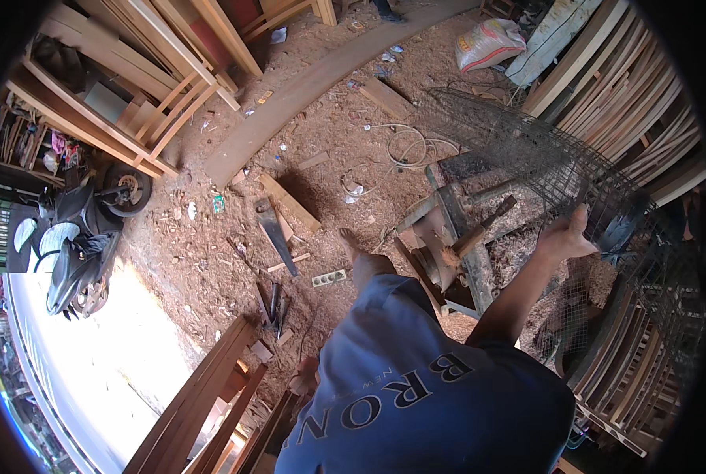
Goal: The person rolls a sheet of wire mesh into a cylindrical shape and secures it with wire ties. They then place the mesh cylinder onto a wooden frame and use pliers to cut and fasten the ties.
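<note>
My right arm reaches out to the right, and my right hand (564, 235) is at the wire mesh (519, 134). Its thumb stands apart from the fingers, and nothing shows in the palm. The dark grid of the mesh stretches past the hand towards the far side. Low beside my body, what looks like my left hand (305, 377) shows only in part, close to some long brown planks (199, 395); its fingers are hard to make out. Below my right arm's reach stands a worn workbench frame (455, 213) with a rough wooden piece (479, 229) on it.
A handsaw (274, 233), a wooden beam (289, 203) and a power strip (329, 278) lie on the shaving-covered floor. A motorcycle (84, 237) stands at left. Stacked wooden strips (613, 95) line the right, near a white sack (489, 45). Wooden frames (131, 134) stand at far left.
</note>
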Motion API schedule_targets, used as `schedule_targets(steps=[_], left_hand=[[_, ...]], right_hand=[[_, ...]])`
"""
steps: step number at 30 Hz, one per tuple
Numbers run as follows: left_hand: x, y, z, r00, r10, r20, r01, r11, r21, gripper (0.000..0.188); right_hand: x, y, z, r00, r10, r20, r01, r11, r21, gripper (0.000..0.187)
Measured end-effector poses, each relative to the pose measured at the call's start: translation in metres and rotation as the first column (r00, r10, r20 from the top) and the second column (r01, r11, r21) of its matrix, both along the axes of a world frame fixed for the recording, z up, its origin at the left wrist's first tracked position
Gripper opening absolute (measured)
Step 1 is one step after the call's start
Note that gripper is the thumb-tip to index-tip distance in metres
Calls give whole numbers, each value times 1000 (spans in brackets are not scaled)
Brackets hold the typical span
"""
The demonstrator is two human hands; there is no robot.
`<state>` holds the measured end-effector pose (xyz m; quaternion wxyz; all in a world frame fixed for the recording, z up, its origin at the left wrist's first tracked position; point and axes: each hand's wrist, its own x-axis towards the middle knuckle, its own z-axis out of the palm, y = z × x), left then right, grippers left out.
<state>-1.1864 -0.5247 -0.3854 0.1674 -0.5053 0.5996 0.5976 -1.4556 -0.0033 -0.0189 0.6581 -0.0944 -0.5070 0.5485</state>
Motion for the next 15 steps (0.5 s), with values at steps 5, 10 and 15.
schedule_targets(steps=[5,10,15], left_hand=[[-180,-28,-13,996,-83,13,83,996,-14,30],[-388,-69,-13,995,-28,-96,27,1000,-4,32],[-578,-82,-5,980,-105,-170,98,994,-46,46]], right_hand=[[-124,-1,-2,968,-252,15,253,967,-46,23],[-174,31,23,911,-405,74,400,914,75,34],[-176,62,26,682,-677,277,656,734,179,63]])
